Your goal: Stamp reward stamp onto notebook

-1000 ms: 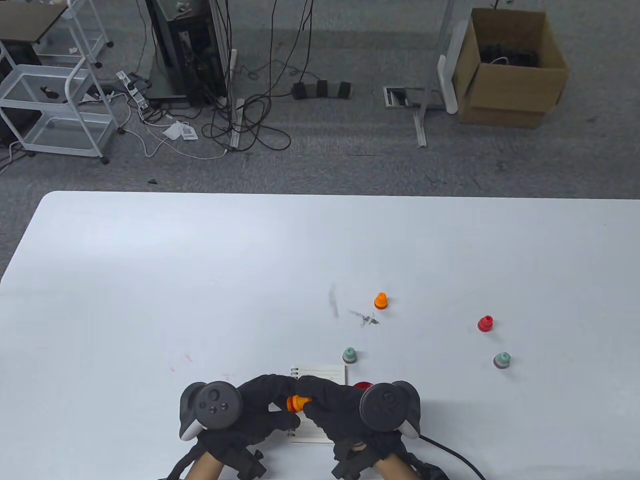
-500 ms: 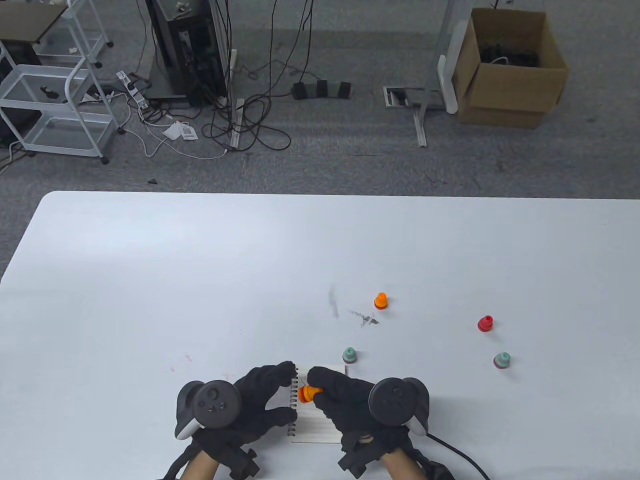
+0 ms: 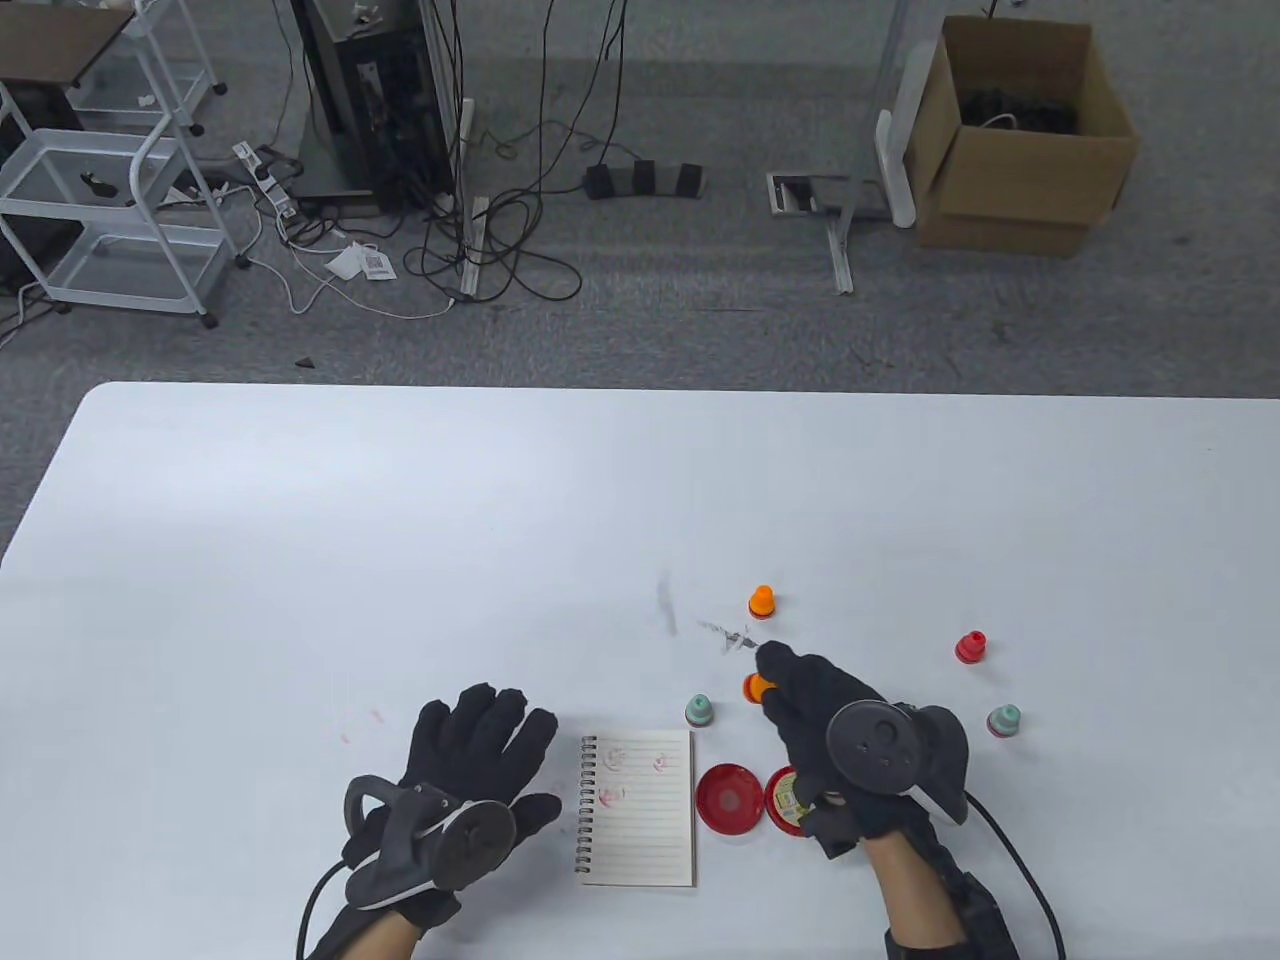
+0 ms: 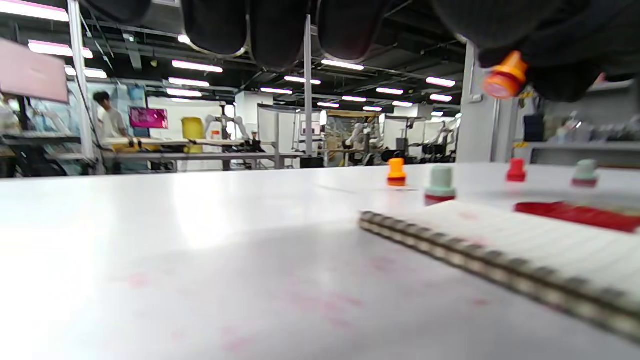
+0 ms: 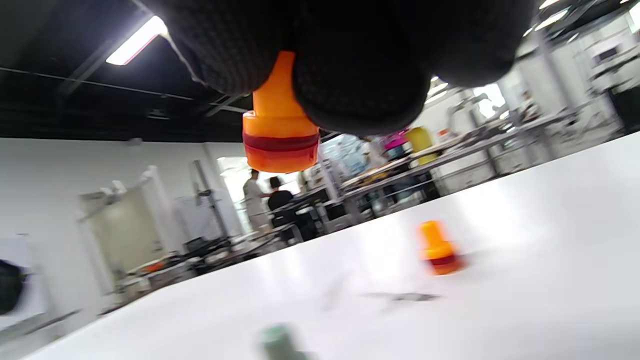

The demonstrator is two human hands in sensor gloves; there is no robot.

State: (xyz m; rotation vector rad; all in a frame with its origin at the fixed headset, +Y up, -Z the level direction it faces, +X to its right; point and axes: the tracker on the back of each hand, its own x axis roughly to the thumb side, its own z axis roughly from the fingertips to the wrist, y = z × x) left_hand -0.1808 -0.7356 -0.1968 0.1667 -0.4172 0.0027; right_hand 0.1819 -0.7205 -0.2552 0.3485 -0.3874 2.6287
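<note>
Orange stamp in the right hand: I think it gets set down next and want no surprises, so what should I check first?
1. Grip: right hand pinches the small orange plastic stamp: ok.
2. Stamp off the white table: ok.
3. Bare table beneath, between the second orange stamp and the mint-green stamp: ok.
4. Left hand flat beside the spiral-bound lined notebook, out of the way: ok.
5. Red marks on the page: ok.
6. Mark quality: cannot tell.

Left hand lies flat, fingers straight and spread, palm down, tracker on its back. Right hand is raised, fingers curled, fingertips pinching a small orange stamp.
</note>
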